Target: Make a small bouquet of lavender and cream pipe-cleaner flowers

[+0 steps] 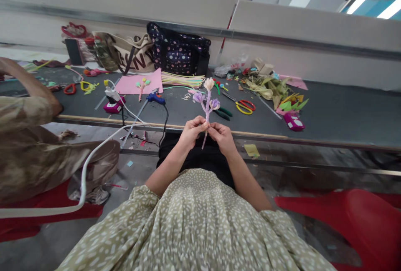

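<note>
Between both hands, above my lap at the table's front edge, stands an artificial flower stem (207,110) with a cream bloom on top and purple blooms on its side branches. My left hand (191,132) pinches the stem between thumb and fingers. From the other side, my right hand (222,136) pinches the same stem at about the same height. The lower end of the stem pokes out below the fingers. Just behind the blooms lie dark-handled pliers (223,113) and scissors with red and yellow handles (246,106).
A blue glue gun (156,98) lies left on the dark table (338,114), near a pink sheet (125,84) with another small stem. Bags (180,51) stand behind. Dried husks (271,87) are heaped right. A co-worker's arm (31,83) rests at left. A white cable (84,170) hangs there.
</note>
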Motion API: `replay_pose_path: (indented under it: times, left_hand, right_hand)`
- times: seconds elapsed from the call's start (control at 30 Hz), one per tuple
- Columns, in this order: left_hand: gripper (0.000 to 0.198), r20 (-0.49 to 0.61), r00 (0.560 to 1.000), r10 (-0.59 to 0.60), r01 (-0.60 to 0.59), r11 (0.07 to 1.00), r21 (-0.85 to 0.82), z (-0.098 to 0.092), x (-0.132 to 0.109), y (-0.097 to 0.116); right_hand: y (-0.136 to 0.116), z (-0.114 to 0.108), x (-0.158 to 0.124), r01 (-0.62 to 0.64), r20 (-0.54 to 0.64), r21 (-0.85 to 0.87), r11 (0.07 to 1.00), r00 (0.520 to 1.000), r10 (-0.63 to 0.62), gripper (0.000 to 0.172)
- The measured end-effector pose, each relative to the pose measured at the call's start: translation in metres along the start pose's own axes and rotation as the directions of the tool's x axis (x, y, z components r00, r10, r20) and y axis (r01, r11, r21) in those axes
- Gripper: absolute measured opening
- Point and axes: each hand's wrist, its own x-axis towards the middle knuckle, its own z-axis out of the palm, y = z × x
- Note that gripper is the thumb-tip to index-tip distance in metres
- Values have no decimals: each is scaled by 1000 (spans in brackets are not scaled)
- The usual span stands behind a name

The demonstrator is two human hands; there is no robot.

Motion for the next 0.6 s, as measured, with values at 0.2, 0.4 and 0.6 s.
replay_pose_path:
  times: [0.2, 0.4, 0.6]
  left_hand:
    - [24, 88, 996, -34, 43, 994, -97, 1, 1, 2]
    - [28, 102, 987, -126, 142, 976, -168, 0, 1, 1]
    - [27, 80, 988, -131, 144, 972, -188, -2, 2, 2]
  right_hand:
    - [1, 1, -1, -90, 51, 157, 983, 995, 83, 33]
    - [2, 4, -2, -106, 84, 252, 962, 993, 88, 31]
    - [4, 8, -2, -65, 0, 191, 979, 998, 67, 30]
